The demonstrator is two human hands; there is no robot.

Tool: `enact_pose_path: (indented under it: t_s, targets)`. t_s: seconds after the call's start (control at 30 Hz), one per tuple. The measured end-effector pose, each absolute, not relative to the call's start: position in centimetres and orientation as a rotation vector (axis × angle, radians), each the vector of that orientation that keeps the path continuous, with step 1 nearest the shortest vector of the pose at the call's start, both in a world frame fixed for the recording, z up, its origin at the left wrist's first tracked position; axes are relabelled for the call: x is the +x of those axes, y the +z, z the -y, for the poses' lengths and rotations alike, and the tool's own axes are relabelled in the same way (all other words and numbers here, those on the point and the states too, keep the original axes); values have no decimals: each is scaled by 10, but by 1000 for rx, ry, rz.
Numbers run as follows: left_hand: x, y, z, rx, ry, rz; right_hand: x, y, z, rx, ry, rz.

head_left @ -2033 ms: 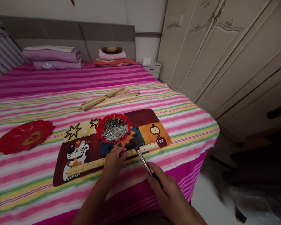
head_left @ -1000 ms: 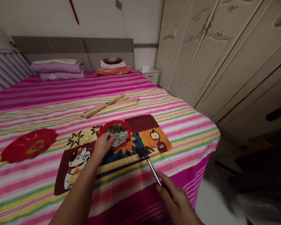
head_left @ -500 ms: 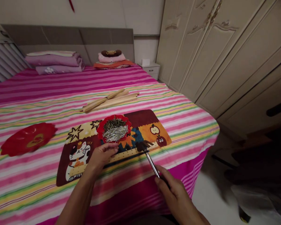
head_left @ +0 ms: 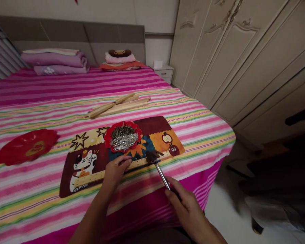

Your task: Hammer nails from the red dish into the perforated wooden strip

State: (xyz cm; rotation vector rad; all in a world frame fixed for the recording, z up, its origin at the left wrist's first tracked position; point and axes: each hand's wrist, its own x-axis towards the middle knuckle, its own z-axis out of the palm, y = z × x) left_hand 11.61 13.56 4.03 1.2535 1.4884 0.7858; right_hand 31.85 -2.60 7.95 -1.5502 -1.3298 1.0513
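My right hand (head_left: 186,203) is wrapped round the handle of a hammer (head_left: 161,174). Its dark head is low over a long pale wooden strip (head_left: 91,178), dotted with small marks. My left hand (head_left: 117,168) rests over the middle of that strip, thumb and forefinger pinched together; whatever is between the fingertips is too small to make out. Just beyond those fingers a scalloped red dish (head_left: 107,138) holds a heap of nails (head_left: 124,137), some dark and some silvery. Strip and dish lie on a printed mat (head_left: 152,123) with a cat and apples.
A red plate (head_left: 15,149) lies on the striped bedspread (head_left: 40,189) at the left. Several loose wooden strips (head_left: 120,107) are piled behind the mat. Folded bedding (head_left: 56,61) sits by the headboard, and a wardrobe (head_left: 218,61) stands along the right.
My left hand has shifted slightly right and nearer me, from the dish's edge onto the strip. The hammer keeps nearly the same place over the strip. The whole view has shifted slightly.
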Motion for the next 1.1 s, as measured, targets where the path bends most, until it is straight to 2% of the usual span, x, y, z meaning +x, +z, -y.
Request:
enact_pose_path:
  t_s: [1.1]
  targets:
    - [120, 35, -128, 1862, 752, -1558, 292, 97, -8, -1445, 1070, 1538]
